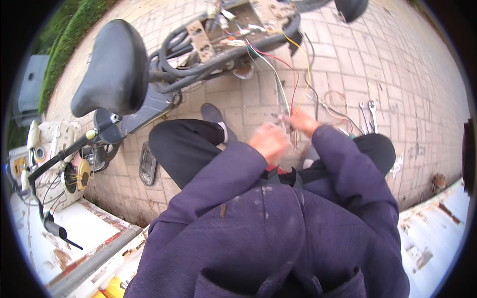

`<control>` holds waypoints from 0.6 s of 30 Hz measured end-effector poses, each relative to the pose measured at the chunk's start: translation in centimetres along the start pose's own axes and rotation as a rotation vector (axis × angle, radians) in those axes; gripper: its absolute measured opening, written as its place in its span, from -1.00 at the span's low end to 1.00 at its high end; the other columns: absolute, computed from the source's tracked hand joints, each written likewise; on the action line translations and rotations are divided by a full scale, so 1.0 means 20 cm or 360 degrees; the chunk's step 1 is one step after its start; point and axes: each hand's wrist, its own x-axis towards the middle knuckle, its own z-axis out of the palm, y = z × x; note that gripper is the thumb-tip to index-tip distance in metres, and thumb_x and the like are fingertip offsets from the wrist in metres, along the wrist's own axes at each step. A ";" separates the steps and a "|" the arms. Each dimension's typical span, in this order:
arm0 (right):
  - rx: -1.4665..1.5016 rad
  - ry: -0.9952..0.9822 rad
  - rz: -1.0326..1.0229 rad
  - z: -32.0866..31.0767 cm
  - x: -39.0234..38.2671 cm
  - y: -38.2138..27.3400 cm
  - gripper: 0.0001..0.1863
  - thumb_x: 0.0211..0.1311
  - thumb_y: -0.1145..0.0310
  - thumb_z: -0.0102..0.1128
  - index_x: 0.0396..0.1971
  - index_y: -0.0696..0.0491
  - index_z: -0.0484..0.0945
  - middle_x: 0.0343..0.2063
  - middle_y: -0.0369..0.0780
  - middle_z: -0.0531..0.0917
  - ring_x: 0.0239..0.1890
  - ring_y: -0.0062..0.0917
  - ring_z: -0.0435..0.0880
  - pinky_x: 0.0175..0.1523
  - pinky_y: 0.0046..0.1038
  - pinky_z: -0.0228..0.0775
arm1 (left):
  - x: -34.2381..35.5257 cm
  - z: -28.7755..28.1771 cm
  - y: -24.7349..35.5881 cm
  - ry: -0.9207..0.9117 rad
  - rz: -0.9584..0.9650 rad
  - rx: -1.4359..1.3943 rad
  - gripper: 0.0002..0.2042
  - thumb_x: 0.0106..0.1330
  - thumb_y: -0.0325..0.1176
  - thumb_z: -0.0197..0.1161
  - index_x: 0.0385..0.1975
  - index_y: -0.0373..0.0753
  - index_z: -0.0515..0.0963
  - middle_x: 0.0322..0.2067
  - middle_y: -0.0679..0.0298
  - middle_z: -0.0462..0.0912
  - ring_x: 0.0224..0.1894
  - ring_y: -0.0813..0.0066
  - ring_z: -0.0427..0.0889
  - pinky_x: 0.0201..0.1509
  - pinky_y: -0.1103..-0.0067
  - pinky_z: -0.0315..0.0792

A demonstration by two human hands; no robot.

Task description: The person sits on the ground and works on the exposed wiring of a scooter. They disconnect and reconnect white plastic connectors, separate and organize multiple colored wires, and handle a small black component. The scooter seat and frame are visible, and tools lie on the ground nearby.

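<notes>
My left hand and my right hand meet in front of my lap, both closed around thin wires. The left is blurred by motion, so its exact grip is hard to make out. Green, white, red and yellow wires run down to my fingers from the open frame of an electric bike. Loose wire ends dangle below my right hand. White connectors and more cables sit in the open compartment of the frame.
A black saddle sticks out at the left. Two wrenches lie on the brick paving right of my hands, near a loose coil of wire. A dark oblong cover lies left of my leg. An electric scooter stands behind the saddle.
</notes>
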 end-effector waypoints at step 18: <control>-0.1319 0.2433 -0.0568 -1.95 -1.93 -0.36 -0.66 0.39 0.11 0.08 -0.19 0.07 0.65 -0.55 -0.41 0.52 -0.46 -0.70 0.43 -0.32 -0.60 0.27 | 0.18 -0.24 -0.23 0.0382 -0.0888 -0.1857 -0.76 0.37 -0.40 0.21 -0.04 -0.38 0.56 -0.20 0.19 0.71 -0.09 0.53 0.64 0.04 0.61 0.45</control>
